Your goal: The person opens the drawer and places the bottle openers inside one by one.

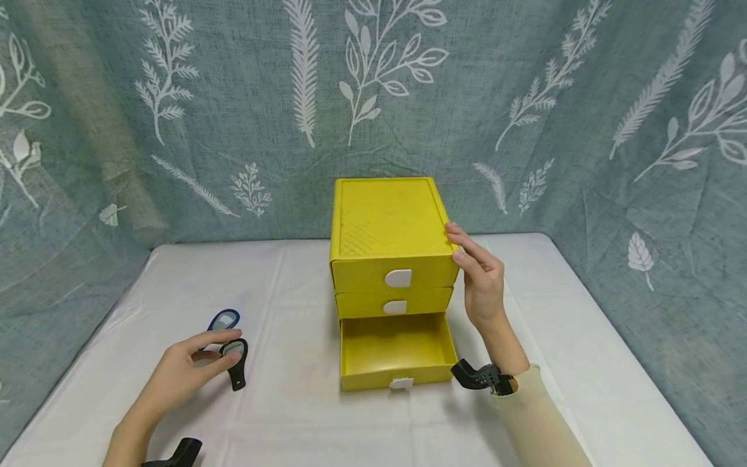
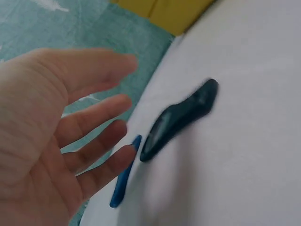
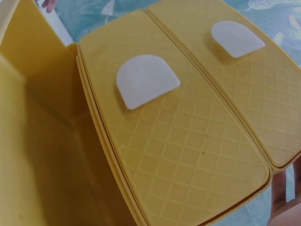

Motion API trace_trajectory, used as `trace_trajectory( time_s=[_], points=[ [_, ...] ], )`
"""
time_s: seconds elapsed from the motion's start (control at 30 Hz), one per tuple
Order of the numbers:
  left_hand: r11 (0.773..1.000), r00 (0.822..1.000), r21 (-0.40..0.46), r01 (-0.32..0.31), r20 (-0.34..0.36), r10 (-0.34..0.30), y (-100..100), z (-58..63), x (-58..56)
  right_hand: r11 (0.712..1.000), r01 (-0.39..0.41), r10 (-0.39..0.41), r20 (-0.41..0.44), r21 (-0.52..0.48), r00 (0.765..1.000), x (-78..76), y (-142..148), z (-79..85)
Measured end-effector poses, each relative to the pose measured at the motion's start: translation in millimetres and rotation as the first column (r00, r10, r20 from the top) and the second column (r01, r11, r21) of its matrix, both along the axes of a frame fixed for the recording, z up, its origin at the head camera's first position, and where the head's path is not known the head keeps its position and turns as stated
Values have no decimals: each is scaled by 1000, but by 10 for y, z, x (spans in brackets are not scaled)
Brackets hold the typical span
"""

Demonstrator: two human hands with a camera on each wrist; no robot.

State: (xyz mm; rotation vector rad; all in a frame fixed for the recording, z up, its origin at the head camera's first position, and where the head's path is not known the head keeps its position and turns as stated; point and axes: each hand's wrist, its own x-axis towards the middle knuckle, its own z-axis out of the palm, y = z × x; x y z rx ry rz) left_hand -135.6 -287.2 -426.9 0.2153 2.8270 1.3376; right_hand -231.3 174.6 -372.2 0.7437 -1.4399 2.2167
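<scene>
A small black piece [image 1: 238, 377] with an oval loop and a short holed handle is beside the fingertips of my left hand [image 1: 177, 375]. In the left wrist view, the black piece [image 2: 181, 115] is apart from the spread fingers, with a shadow below it. Behind it lies a similar blue piece [image 1: 224, 318]. My right hand [image 1: 484, 285] rests its fairly straight fingers against the upper right edge of a yellow drawer cabinet [image 1: 388, 217]. The cabinet's bottom drawer [image 1: 373, 381] is pulled out; the two upper drawers are closed.
White half-round handles [image 1: 399, 278] stick out from the drawer fronts. A white cloth [image 1: 292, 415] covers the table. Green leaf-patterned fabric [image 1: 245, 130] hangs behind and at both sides.
</scene>
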Motion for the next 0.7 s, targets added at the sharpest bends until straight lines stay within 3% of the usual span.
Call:
trace_trajectory(
  time_s=[0.1, 0.33, 0.6, 0.7],
  points=[
    [998, 999, -53, -23, -29, 21, 4, -45, -10, 1000, -7, 7, 1, -1, 1000, -1, -4, 12],
    [997, 999, -78, -14, -39, 10, -25, -112, -16, 1000, -7, 7, 1, -8, 1000, -3, -18, 12],
    [993, 986, -107, 51, -154, -67, -29, -174, -17, 1000, -2, 2, 10, -23, 1000, 12, -18, -4],
    [990, 984, -119, 75, -154, -93, -28, -182, -23, 1000, -5, 5, 4, -21, 1000, 10, -15, -4]
  ],
)
